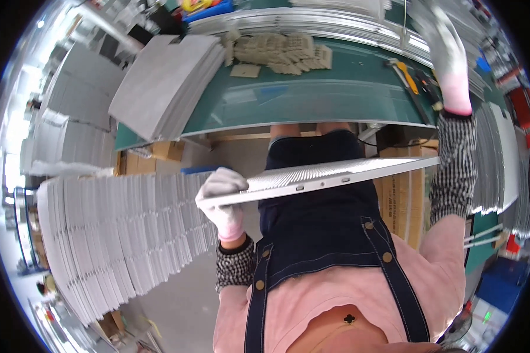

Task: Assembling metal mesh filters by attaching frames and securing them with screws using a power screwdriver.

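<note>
My left hand (pixel 221 200), in a white glove, grips the left end of a thin silver panel (pixel 335 175). I see the panel edge-on. It runs level across my lap toward my right forearm, just below the front edge of the green bench (pixel 312 94). My right hand (pixel 447 53), also gloved, is raised over the bench's right end, close to a yellow-handled tool (pixel 409 76). Its fingertips blur near the picture's rim, so its grip is unclear.
A stack of grey sheets (pixel 165 82) lies on the bench's left end, with small beige pieces (pixel 282 50) at the back. Tall leaning stacks of pale panels (pixel 118 235) stand on my left, and more panels (pixel 500 159) on my right. Cardboard boxes (pixel 400 194) sit under the bench.
</note>
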Demonstrator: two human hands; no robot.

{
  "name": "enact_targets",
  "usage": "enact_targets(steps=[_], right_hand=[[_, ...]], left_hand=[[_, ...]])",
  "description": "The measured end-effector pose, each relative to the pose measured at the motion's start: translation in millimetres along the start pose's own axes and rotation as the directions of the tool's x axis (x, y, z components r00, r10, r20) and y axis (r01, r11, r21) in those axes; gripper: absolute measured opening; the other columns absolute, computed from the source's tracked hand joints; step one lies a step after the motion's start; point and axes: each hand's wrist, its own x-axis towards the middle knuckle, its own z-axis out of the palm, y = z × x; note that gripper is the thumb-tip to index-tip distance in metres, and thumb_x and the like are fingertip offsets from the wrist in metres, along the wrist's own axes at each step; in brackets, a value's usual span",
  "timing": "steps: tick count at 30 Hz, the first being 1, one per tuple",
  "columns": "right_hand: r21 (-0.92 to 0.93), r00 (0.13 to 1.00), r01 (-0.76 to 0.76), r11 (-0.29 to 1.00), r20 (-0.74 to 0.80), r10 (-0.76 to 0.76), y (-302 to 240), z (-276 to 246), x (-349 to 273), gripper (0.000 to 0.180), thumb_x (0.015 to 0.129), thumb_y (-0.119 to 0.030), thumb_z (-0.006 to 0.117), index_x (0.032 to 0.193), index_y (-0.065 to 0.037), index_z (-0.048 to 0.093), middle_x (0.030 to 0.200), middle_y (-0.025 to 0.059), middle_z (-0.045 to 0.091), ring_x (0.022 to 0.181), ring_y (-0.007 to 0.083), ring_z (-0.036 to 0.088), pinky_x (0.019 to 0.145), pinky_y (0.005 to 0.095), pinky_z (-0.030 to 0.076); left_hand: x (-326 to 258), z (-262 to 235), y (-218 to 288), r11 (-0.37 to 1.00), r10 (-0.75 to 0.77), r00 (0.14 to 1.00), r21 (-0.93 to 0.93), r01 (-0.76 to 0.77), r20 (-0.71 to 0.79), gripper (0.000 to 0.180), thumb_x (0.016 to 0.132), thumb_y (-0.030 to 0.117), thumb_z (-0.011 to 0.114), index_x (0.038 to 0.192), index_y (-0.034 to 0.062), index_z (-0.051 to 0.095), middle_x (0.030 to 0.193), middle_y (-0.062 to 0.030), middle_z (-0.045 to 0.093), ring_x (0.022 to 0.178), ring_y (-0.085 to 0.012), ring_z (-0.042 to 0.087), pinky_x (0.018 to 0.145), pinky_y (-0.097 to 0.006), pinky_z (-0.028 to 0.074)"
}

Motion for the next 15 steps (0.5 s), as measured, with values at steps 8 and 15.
enact_targets(steps=[8, 15], right_hand=[[0.597, 0.808, -0.319, 0.737, -0.236, 0.54, 121, -40, -184, 0.043, 0.102, -0.037, 0.05, 0.129, -0.005, 0.057, 0.121, 0.0075, 0.065, 0.111, 0.021, 0.06, 0.097, 0.0363, 0.046], [0.789, 0.869, -0.158, 0.594, -0.174, 0.463, 96, 73, -178, 0.049, 0.103, -0.035, 0.043, 0.142, -0.006, 0.049, 0.145, 0.0084, 0.053, 0.134, 0.0238, 0.047, 0.112, 0.0402, 0.037]], left_hand=[[44, 31, 24, 0.982, 0.114, 0.967, -0.118, -0.144, -0.228, 0.043, 0.099, 0.047, 0.056, 0.083, 0.0085, 0.048, 0.072, -0.0054, 0.052, 0.065, -0.0189, 0.049, 0.058, -0.031, 0.046], [34, 64, 28, 0.99, -0.088, 0.911, -0.138, 0.035, -0.403, 0.039, 0.099, 0.047, 0.056, 0.083, 0.0124, 0.045, 0.076, -0.0015, 0.046, 0.079, -0.0174, 0.051, 0.075, -0.033, 0.049]])
